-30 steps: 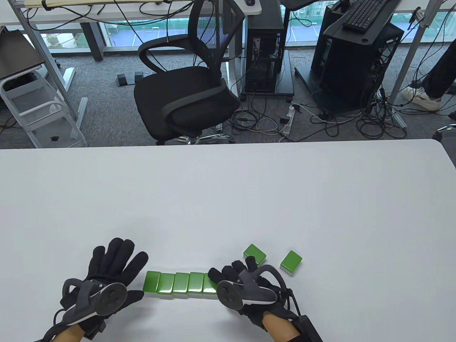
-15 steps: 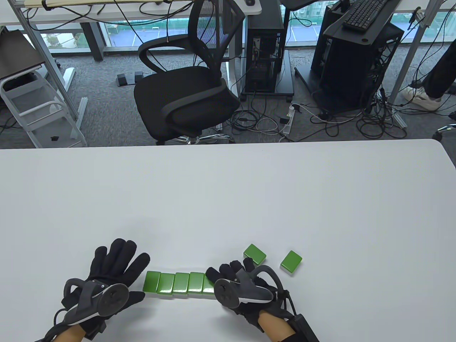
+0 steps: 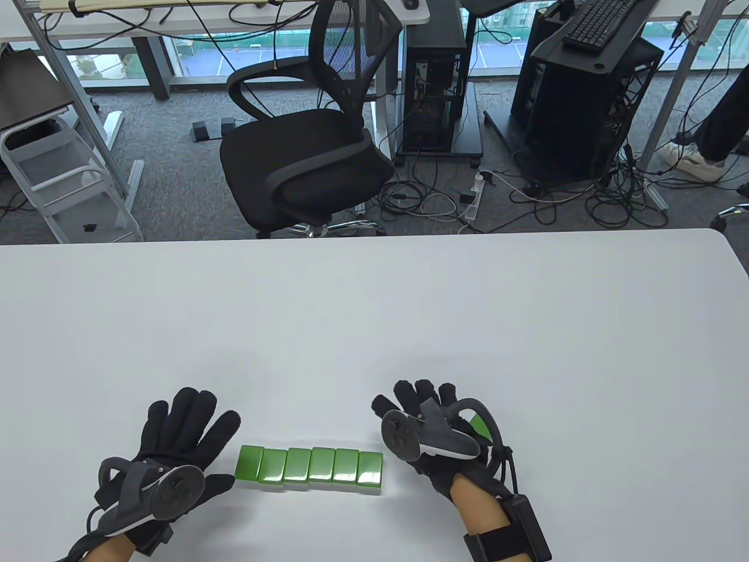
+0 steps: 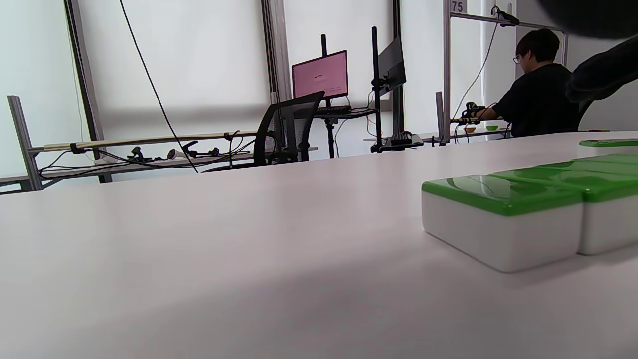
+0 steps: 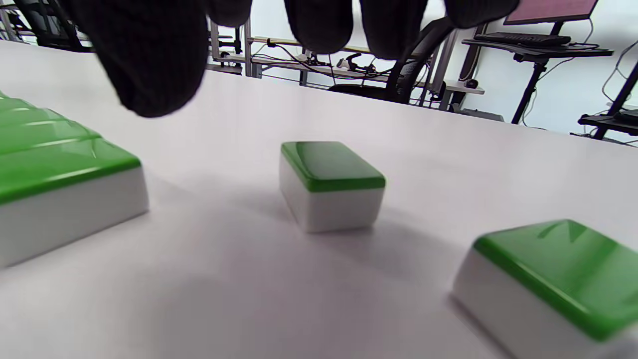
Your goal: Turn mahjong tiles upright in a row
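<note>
Several green-backed mahjong tiles lie green side up in a tight row [image 3: 310, 466] near the table's front edge. My left hand [image 3: 187, 424] rests with spread fingers just left of the row and holds nothing; its wrist view shows the row's left end tile [image 4: 498, 219]. My right hand [image 3: 418, 401] hovers to the right of the row, over two loose tiles, fingers apart and empty. One loose tile peeks out behind the tracker [image 3: 481, 426]. The right wrist view shows both loose tiles, one in the middle [image 5: 331, 184] and one at the lower right [image 5: 553, 279], lying green side up.
The white table [image 3: 374, 316] stretches far beyond the tiles. A black office chair [image 3: 304, 158] stands behind its far edge, with computer towers and cables on the floor.
My right hand has left the row's right end and moved up and to the right, over the two loose tiles. The row's rightmost tile now shows uncovered. My left hand barely moved.
</note>
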A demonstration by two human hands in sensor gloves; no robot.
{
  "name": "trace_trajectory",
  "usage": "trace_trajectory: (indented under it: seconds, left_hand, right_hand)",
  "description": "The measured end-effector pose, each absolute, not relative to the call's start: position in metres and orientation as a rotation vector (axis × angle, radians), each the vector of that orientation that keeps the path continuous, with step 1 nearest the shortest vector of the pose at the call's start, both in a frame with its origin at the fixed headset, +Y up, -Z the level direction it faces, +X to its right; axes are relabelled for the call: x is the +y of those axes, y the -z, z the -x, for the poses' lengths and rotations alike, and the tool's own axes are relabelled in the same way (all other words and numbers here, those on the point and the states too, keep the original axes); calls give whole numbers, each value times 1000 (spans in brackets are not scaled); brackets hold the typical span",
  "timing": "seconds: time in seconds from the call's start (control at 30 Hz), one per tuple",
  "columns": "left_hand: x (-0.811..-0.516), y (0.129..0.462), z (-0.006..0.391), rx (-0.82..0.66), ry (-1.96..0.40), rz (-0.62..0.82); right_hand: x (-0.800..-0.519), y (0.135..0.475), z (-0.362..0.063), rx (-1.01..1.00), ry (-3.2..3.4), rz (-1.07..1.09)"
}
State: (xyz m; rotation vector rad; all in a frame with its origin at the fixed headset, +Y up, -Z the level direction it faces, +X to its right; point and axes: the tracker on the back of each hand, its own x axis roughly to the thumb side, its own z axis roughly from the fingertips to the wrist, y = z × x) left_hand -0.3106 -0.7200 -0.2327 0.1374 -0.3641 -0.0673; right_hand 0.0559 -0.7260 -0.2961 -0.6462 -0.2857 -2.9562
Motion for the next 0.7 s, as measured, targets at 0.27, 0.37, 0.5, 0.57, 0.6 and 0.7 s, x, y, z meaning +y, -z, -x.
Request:
trace_trajectory:
  seconds: [0.27, 0.37, 0.5, 0.57, 0.6, 0.7]
  left_hand:
    - [-721, 233, 310, -369, 73, -129]
    - [-721, 233, 310, -367, 73, -121]
    - [-722, 233, 310, -363, 72, -110]
    - [-722, 234, 311, -360, 71, -102]
    - [-722, 234, 311, -359, 71, -98]
    - [-722, 234, 311, -357, 75, -92]
  right_hand:
    - [-756, 317, -60, -509, 2822, 519]
    - [-762, 322, -59, -541, 2757, 506]
    - [-765, 326, -55, -500, 2746, 544]
    - [-766, 328, -52, -496, 2769, 552]
    - [-766, 328, -52, -499, 2774, 550]
    - [-765, 328, -51, -463, 2782, 559]
